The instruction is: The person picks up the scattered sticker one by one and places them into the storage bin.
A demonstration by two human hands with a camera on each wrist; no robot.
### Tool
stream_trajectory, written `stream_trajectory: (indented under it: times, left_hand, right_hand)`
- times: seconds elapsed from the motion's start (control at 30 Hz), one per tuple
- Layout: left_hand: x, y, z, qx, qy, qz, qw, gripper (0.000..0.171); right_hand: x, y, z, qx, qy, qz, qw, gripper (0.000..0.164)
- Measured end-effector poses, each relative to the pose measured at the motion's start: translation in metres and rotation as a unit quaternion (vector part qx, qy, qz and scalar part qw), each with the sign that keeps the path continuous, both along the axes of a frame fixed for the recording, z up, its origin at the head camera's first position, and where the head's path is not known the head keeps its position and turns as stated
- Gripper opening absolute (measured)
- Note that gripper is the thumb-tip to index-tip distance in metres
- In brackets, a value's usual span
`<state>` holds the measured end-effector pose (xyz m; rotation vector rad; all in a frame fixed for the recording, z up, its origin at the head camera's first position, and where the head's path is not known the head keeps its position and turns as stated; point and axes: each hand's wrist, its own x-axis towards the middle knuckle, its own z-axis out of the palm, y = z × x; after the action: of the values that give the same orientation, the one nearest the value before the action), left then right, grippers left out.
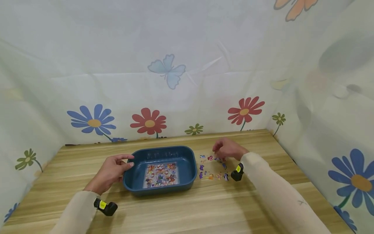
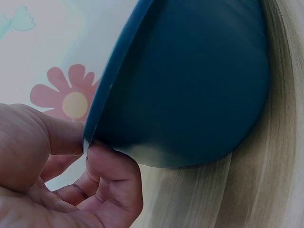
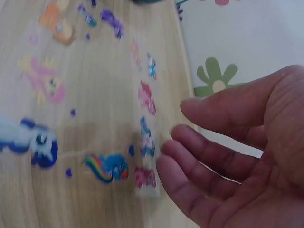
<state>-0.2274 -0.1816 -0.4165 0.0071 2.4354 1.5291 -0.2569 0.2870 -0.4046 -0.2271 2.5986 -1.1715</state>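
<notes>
A dark blue rectangular basin (image 1: 163,191) with rounded corners stands on the table. My left hand (image 1: 112,169) pinches its left rim between thumb and fingers, as the left wrist view also shows against the basin's wall (image 2: 190,80). Inside lies a sheet of colourful stickers (image 1: 160,175). Right of the basin, a clear sheet of pony stickers (image 1: 211,176) lies flat on the wood. Over its far edge hovers my right hand (image 1: 229,149). In the right wrist view its thumb and loosely bent fingers (image 3: 228,111) are apart, nothing between them, beside a pink pony sticker (image 3: 145,177).
The wood-grained table (image 1: 201,211) ends at a back wall covered with a flower-printed cloth (image 1: 198,100). A similar cloth (image 1: 318,130) hangs along the right side. Small black cameras (image 1: 108,208) are strapped to both wrists.
</notes>
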Motion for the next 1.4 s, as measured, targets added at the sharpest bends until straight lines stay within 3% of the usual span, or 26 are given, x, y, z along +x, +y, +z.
stream_trajectory:
  times: [0.27,0.5,0.7,1.1,1.4]
  left_hand:
    - [0.001,0.001,0.000,-0.007,-0.003,0.006,1.0000,0.045]
    - [0.000,0.002,-0.001,-0.012,-0.002,0.012,0.9999,0.045]
    - [-0.002,0.001,0.000,-0.020,-0.004,0.013,0.9997,0.045]
    - [-0.001,0.003,0.000,-0.022,-0.002,0.012,0.9997,0.044]
    - [0.000,0.002,-0.002,-0.026,0.009,0.012,0.9996,0.043]
  right_hand:
    - [0.000,0.002,-0.008,0.116,0.014,-0.036,0.993,0.031]
    - [0.004,-0.005,-0.012,0.196,0.058,-0.027,0.979,0.026]
    - [0.002,-0.005,-0.018,0.203,0.054,-0.032,0.977,0.012]
    - [-0.002,-0.006,-0.009,0.211,0.003,-0.016,0.977,0.013]
    - [-0.004,-0.003,-0.010,0.206,0.026,0.014,0.978,0.014]
